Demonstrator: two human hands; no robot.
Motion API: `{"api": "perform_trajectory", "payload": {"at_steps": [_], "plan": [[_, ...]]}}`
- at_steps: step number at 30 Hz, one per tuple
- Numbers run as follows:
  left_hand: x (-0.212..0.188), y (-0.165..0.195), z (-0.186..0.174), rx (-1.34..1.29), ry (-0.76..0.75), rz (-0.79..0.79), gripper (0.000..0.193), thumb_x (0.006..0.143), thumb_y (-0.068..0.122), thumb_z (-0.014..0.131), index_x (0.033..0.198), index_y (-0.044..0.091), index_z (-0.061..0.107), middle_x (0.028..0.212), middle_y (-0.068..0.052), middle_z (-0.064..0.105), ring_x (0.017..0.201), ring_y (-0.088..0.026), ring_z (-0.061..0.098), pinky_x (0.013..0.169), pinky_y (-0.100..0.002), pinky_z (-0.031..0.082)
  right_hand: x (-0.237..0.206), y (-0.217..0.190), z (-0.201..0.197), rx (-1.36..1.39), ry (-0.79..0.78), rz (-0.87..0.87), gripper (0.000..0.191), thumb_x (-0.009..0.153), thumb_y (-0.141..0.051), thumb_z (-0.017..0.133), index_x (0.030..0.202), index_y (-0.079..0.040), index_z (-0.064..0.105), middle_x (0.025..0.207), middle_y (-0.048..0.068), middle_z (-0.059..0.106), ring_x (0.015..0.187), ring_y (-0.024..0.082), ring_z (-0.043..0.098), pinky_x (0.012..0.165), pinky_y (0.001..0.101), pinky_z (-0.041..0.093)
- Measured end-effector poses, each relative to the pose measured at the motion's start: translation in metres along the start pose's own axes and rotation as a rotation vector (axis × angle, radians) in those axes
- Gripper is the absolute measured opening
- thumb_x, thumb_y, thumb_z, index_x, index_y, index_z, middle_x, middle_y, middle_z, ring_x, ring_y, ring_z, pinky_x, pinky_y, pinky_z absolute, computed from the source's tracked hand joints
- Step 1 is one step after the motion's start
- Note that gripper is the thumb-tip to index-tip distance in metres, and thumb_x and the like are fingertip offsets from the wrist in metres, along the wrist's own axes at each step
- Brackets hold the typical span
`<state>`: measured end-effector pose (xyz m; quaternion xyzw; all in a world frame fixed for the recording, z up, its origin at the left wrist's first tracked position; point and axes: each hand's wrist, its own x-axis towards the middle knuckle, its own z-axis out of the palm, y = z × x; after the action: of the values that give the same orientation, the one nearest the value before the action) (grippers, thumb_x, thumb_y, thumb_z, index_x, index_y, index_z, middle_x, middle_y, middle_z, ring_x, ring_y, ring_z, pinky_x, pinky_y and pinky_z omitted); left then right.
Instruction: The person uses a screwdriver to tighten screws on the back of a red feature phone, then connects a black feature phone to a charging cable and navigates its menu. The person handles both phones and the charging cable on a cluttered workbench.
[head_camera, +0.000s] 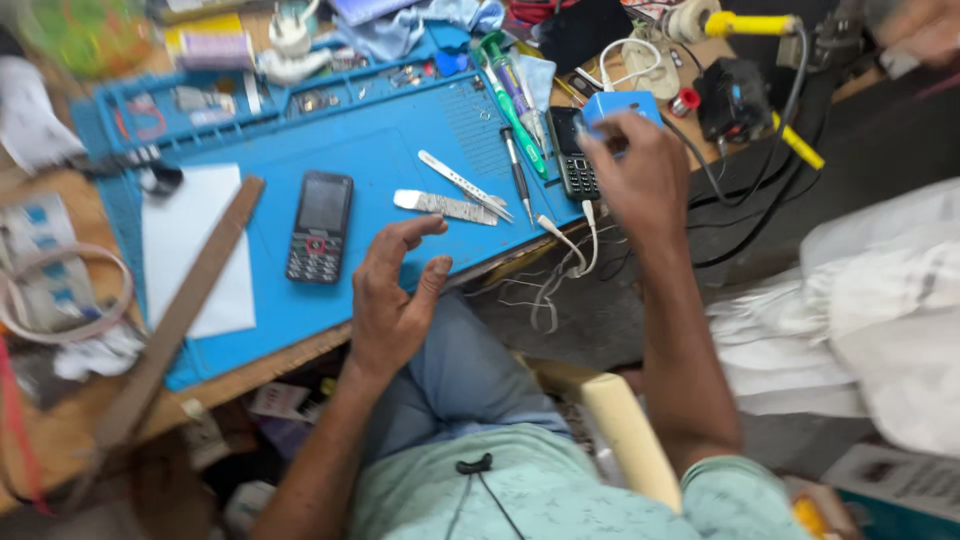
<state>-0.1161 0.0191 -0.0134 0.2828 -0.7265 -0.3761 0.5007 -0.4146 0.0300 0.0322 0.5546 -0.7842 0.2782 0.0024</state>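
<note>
Head view | right hand (640, 175) grasping small blue box (620, 108) just beside second keypad phone (573, 155) | left hand (395, 295) released, empty, nearer black keypad phone (320, 227), long axis pointing away from the person.

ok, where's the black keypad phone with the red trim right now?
In the head view the black keypad phone lies flat on the blue work mat, left of centre, between the white paper sheet and the left hand, which isn't touching it.
</note>
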Motion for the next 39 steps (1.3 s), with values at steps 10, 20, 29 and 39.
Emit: {"api": "perform_trajectory", "payload": {"at_steps": [10,20,29,39], "plan": [[-0.006,0.004,0.031,-0.351,-0.179,-0.129,0.042,0.105,0.015,0.066,0.145,0.004,0.055,0.138,-0.013,0.069,0.13,-0.026,0.066,0.114,-0.04,0.052,-0.028,-0.002,0.013,0.036,-0.018,0.156,0.057,0.081,-0.026,0.088,0.123,-0.003,0.057,0.102,0.015,0.073,0.09,0.028,0.072,0.08,0.0406,0.055],[0.015,-0.001,0.121,-1.187,-0.128,-0.561,0.055,0.101,-0.002,0.057,0.152,0.001,0.036,0.135,-0.018,0.058,0.122,-0.024,0.061,0.1,-0.037,0.055,-0.133,-0.035,0.002,0.358,0.209,-0.153,0.059,0.087,-0.013,0.092,0.131,0.0,0.055,0.133,0.014,0.063,0.117,0.022,0.065,0.103,0.0339,0.055],[0.025,0.002,0.118,-0.848,-0.059,-0.346,0.048,0.101,-0.009,0.056,0.145,0.002,0.039,0.126,-0.014,0.063,0.114,-0.018,0.069,0.099,-0.033,0.062,-0.154,0.034,0.013,0.516,0.31,-0.117,0.033,0.107,-0.007,0.08,0.129,-0.001,0.056,0.131,0.014,0.064,0.116,0.018,0.067,0.102,0.0302,0.057],[0.025,-0.004,0.144,-0.637,-0.087,-0.292,0.042,0.097,-0.007,0.056,0.137,0.0,0.042,0.118,-0.01,0.066,0.105,-0.018,0.073,0.088,-0.027,0.061,-0.171,0.121,0.076,0.459,0.475,-0.211,0.021,0.104,0.004,0.072,0.12,-0.001,0.059,0.122,0.016,0.068,0.104,0.022,0.07,0.086,0.0316,0.061]]}}
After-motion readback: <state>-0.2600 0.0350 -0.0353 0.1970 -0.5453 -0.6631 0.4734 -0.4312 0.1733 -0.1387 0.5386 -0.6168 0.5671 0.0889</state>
